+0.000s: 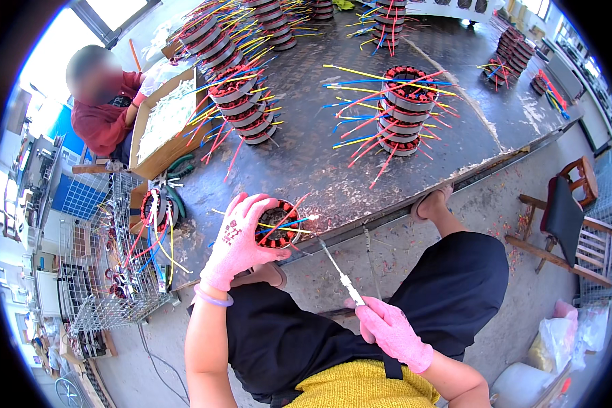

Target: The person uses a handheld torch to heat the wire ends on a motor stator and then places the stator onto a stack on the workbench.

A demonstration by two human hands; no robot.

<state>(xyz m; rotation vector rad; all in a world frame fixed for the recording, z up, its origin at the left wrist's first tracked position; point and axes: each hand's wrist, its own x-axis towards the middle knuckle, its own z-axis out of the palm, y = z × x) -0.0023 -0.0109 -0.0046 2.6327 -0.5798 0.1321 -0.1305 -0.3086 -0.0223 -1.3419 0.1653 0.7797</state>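
Note:
My left hand [241, 234], in a pink glove, is closed around a motor stator [279, 226] at the table's near edge. Red, blue and yellow wires stick out of the stator toward the right. My right hand [393, 332], also gloved in pink, grips a slim tool [350, 287] with a white handle and a long thin metal shaft. That shaft points up at the wire ends, where a small bright orange glow shows. Whether its tip touches the wires, I cannot tell.
Stacked stators [406, 112] with loose wires stand on the dark table [306, 136]. A wired stator [158, 211] and green-handled pliers [175, 197] lie left, near a box [143, 129] of white pieces. Another person sits beyond it. A wire basket [115, 272] and chair [568, 217] flank me.

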